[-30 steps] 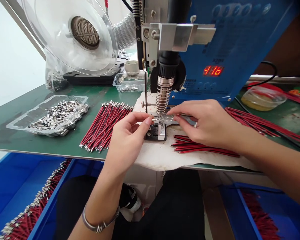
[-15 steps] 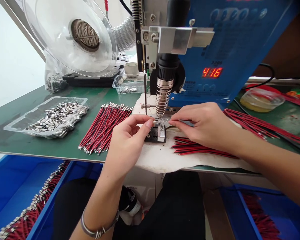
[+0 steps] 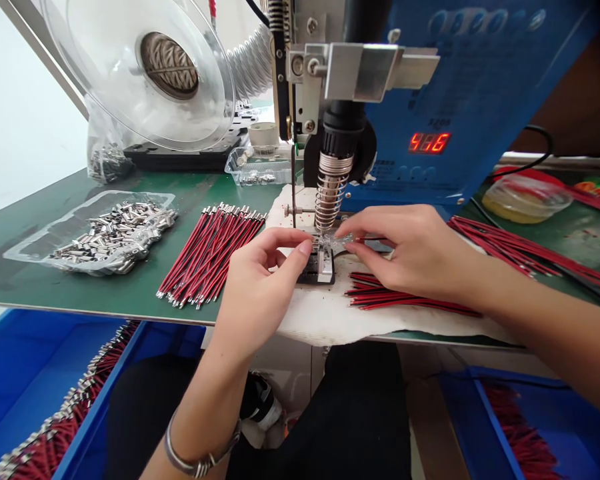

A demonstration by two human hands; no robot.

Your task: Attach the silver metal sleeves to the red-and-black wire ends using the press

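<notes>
My left hand [image 3: 265, 280] is closed in a pinch at the left side of a small metal fixture [image 3: 325, 265]; whatever lies between its thumb and forefinger is too small to make out. From the right, my right hand [image 3: 405, 250] pinches a thin red-and-black wire [image 3: 377, 239], its front end by the fixture. Directly above the gap between both hands is the spring-wrapped tip of a soldering machine [image 3: 333, 190]. Under my right hand, a bundle of red-and-black wires [image 3: 375, 293] lies on a white cloth [image 3: 325, 320].
Left of my hands lie a pile of wires with metal ends [image 3: 213, 253] and a clear tray [image 3: 23, 250] of metal connectors [image 3: 123, 230]. A blue control box [image 3: 460, 87] reads 416. A clear round hood [image 3: 100, 80] stands behind. Blue bins [image 3: 45, 360] sit below the table edge.
My view has shifted slightly, so the machine sits a little farther right. My right thumb and forefinger stand wider apart, and the wire shows between them. My left hand keeps its pinch.
</notes>
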